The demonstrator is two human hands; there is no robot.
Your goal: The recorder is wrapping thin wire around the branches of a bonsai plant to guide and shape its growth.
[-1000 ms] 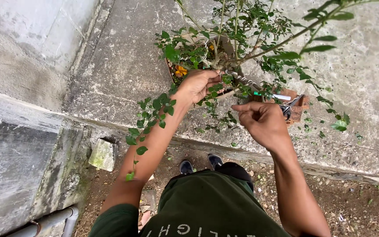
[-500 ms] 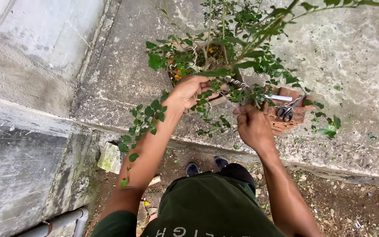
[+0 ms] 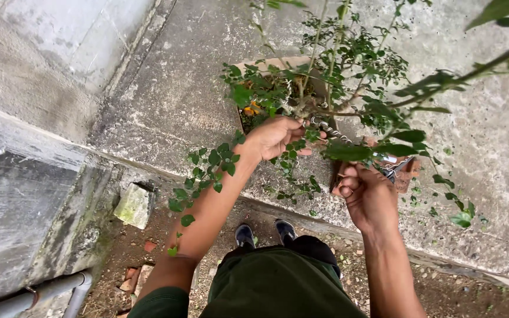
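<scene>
A small leafy tree [image 3: 325, 76] grows in a shallow terracotta pot [image 3: 278, 63] on a concrete ledge. Wire [image 3: 331, 131] is coiled around one of its branches. My left hand [image 3: 275, 136] grips that wired branch near the trunk, with the fingers curled around it. My right hand [image 3: 367, 194] is closed around a pair of pliers [image 3: 395, 169], whose metal jaws point at the branch's far end. Leaves hide part of the tool and part of the right hand's fingers.
The concrete ledge [image 3: 166, 100] runs across the view, with a grey wall [image 3: 25, 76] at the left. Below lie bare soil [image 3: 472, 300], a mossy block [image 3: 134, 205], a grey pipe [image 3: 42, 291] and my shoes [image 3: 264, 233].
The view has shifted, so the plant and both hands sit further right in the frame. Both hands have kept their grips, the right one now closer under the wired branch.
</scene>
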